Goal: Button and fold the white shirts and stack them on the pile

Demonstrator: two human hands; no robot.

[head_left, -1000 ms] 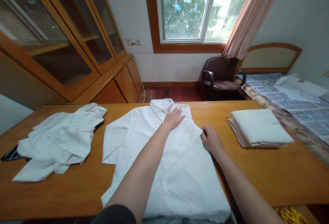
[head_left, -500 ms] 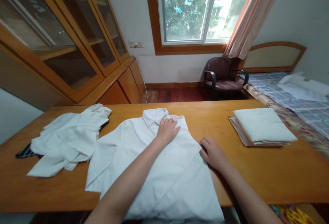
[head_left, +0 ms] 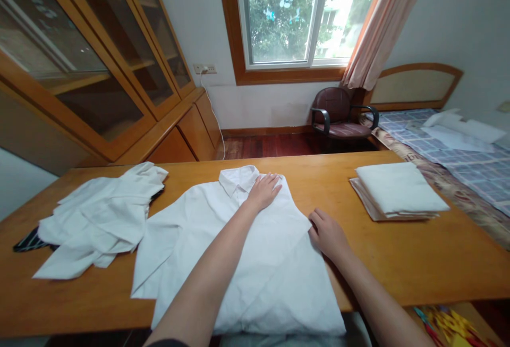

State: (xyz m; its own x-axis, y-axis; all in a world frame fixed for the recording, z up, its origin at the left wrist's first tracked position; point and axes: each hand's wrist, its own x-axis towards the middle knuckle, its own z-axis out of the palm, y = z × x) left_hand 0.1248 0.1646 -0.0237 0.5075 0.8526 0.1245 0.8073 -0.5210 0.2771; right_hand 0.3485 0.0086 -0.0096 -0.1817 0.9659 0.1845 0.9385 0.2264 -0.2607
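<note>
A white collared shirt (head_left: 279,262) lies spread on the wooden table, its collar (head_left: 239,179) at the far end. One short sleeve reaches out to the left; the right side is folded inward over the body. My left hand (head_left: 265,192) rests flat on the shirt just right of the collar, fingers stretched toward the shoulder. At the right edge of the shirt, my right hand (head_left: 329,233) has its fingers curled on the corner of the fold. Its fingertips are partly hidden.
A crumpled heap of white clothes (head_left: 99,214), with dark checked cloth beneath, lies on the left of the wooden table (head_left: 398,262). Folded white cloths (head_left: 402,190) are stacked on the right. Beyond stand a chair (head_left: 338,113), a bed (head_left: 446,145) and a glass-fronted cabinet (head_left: 119,70).
My left hand has slid slightly away from the collar toward the right shoulder, its fingers straighter. My right hand stays at the shirt's right edge. The view has shifted a little.
</note>
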